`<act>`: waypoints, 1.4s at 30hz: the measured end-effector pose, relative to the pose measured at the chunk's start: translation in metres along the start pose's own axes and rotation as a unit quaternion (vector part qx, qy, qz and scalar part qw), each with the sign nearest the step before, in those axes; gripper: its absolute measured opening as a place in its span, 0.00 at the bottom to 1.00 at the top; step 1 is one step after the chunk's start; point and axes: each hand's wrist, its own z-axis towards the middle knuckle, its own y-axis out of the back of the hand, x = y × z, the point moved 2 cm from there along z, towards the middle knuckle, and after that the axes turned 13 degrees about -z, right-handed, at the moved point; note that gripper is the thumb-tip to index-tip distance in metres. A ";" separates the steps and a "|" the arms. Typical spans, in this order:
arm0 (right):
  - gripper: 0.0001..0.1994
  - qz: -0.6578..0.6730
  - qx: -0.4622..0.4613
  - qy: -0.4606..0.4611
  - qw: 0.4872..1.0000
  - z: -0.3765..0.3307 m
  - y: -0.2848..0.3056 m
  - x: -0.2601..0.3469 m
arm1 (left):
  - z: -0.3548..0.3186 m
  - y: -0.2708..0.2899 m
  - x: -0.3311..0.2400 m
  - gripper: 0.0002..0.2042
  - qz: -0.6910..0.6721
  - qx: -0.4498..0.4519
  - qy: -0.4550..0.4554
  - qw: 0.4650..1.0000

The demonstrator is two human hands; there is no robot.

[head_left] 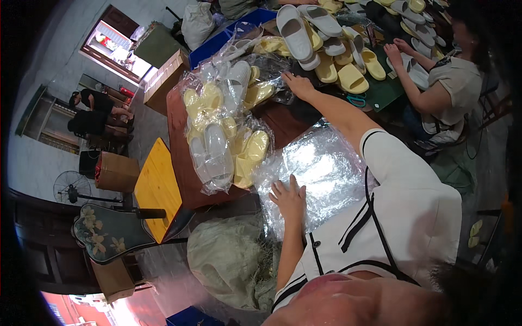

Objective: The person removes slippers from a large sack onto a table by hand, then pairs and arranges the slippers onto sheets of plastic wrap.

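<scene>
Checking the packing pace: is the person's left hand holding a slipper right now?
No. The left hand lies flat and open on the stack of clear plastic bags, with no slipper in it.

One head-worn fisheye view — it looks steeply down over the person's chest onto the desk (179,136), close in, with the floor and far wall curving at the left rim.

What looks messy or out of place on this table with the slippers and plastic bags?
Nothing looks damaged or spilled. The bagged slippers lie in a loose, overlapping heap on the table, and the loose slippers beyond are jumbled. The left hand rests on a crinkled stack of clear bags; the right hand reaches toward the pile.
</scene>
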 end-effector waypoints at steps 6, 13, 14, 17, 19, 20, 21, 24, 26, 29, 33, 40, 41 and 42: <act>0.34 0.157 0.062 -0.036 0.985 0.017 0.013 -0.009 | -0.002 -0.001 0.002 0.29 -0.009 0.006 0.010 1.000; 0.37 0.251 -0.077 -0.054 0.964 0.018 0.042 -0.019 | 0.000 -0.002 -0.001 0.29 -0.009 0.010 0.011 1.000; 0.36 0.271 -0.087 -0.049 0.957 0.016 0.048 -0.024 | 0.003 0.000 -0.004 0.29 -0.011 0.011 0.006 1.000; 0.31 0.325 -0.132 -0.017 0.936 -0.007 0.075 -0.009 | -0.003 -0.001 0.004 0.29 -0.012 0.003 0.016 1.000; 0.26 0.337 -0.166 -0.014 0.926 -0.030 0.107 -0.009 | -0.001 -0.002 0.002 0.29 -0.009 0.011 0.021 1.000; 0.24 0.329 -0.175 -0.017 0.928 -0.041 0.122 -0.018 | 0.001 -0.002 0.001 0.29 -0.006 0.012 0.015 1.000; 0.22 0.320 -0.184 -0.019 0.929 -0.052 0.137 -0.027 | 0.003 -0.002 -0.001 0.30 -0.015 0.018 0.017 1.000; 0.08 0.333 -0.228 0.010 0.915 -0.083 0.181 -0.041 | 0.003 -0.004 0.000 0.30 -0.018 0.014 0.022 0.999; 0.10 0.359 -0.218 -0.014 0.908 -0.101 0.203 -0.052 | 0.007 0.000 -0.005 0.29 -0.019 0.023 0.026 0.999; 0.15 0.413 -0.174 -0.029 0.894 -0.121 0.227 -0.065 | 0.012 0.003 -0.003 0.26 -0.040 0.044 0.028 0.998; 0.17 0.576 -0.159 0.041 0.801 -0.132 0.229 -0.066 | 0.030 0.017 0.033 0.24 -0.296 0.074 0.072 0.950; 0.15 0.721 0.058 0.153 0.674 -0.132 0.204 -0.042 | 0.023 0.082 0.006 0.37 -0.875 0.054 0.225 0.425; 0.12 0.690 0.105 0.155 0.699 -0.129 0.184 -0.042 | 0.026 0.087 -0.003 0.36 -0.882 0.034 0.248 0.398; 0.11 0.698 0.111 0.170 0.687 -0.127 0.169 -0.027 | 0.015 0.072 0.019 0.37 -0.893 0.007 0.228 0.388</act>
